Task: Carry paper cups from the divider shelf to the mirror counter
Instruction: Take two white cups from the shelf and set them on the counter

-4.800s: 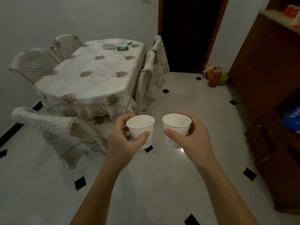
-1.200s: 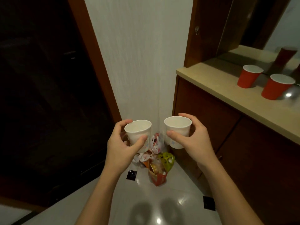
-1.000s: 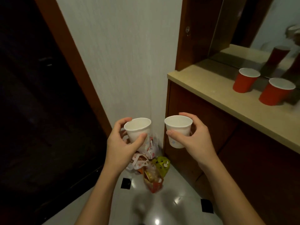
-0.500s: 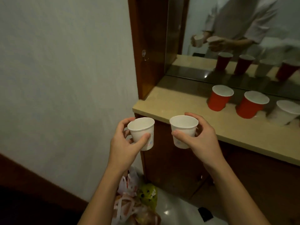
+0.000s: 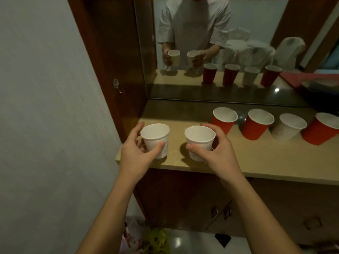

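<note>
Left hand [image 5: 135,153] wraps left cup [image 5: 156,139]; right hand [image 5: 218,153] wraps right cup [image 5: 200,141], over counter [image 5: 266,162] edge.

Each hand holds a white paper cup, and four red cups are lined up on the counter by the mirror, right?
Not quite. The head view shows three red paper cups on the beige mirror counter, with one white paper cup between them. The left hand and right hand do each hold a white paper cup.

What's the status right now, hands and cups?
Left hand gripping one white paper cup, right hand gripping another. Both at the mirror counter, left end. Four cups already lined up to the right; landing spots unobstructed.
</note>
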Motion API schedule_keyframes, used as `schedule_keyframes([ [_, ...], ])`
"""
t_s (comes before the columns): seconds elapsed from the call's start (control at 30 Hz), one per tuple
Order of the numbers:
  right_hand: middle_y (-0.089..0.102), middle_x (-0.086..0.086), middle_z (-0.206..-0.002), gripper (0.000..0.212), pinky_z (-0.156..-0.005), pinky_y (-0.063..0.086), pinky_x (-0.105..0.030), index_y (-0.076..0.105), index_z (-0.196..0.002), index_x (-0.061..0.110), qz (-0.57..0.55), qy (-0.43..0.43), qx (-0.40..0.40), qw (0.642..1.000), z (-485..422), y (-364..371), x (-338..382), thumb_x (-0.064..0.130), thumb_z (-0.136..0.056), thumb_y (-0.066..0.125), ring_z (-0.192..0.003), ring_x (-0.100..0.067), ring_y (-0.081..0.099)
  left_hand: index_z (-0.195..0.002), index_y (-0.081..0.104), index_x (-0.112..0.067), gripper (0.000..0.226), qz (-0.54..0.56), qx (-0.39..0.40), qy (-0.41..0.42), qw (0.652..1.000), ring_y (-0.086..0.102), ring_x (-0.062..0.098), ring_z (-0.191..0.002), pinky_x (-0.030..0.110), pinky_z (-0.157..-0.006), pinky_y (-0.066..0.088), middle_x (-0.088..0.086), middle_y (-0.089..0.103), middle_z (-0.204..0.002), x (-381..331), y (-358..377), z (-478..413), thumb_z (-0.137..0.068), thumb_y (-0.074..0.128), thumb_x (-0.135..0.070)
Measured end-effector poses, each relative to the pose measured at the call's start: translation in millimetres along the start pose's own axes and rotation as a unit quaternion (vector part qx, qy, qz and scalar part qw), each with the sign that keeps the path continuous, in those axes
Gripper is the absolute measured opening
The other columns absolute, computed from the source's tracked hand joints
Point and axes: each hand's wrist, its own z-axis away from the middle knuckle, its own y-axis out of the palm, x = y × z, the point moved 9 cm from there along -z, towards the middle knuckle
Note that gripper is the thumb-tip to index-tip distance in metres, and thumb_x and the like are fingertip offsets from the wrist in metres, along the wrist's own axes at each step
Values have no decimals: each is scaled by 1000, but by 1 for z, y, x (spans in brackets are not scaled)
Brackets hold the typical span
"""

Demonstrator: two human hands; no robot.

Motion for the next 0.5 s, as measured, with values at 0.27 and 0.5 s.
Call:
schedule_keyframes([
  [0.27,64,15,-107,69,-78,51,-21,56,-118,31,14,56,-33,998,-54,10,-37,32,-58,89,-98,-3,60,-126,49,-37,66,-57,7,5,998,54,3,-112,6,-78,48,-20,54,-119,23,19,-61,-71,84,-31],
  [0.5,63,16,-105,67,-78,49,-22,53,-114,34,9,64,-53,997,-81,17,-48,29,-58,90,-96,-2,60,-128,49,-33,70,-65,7,4,998,52,-3,-108,15,-82,50,-28,50,-116,30,25,-88,-69,86,-26],
])
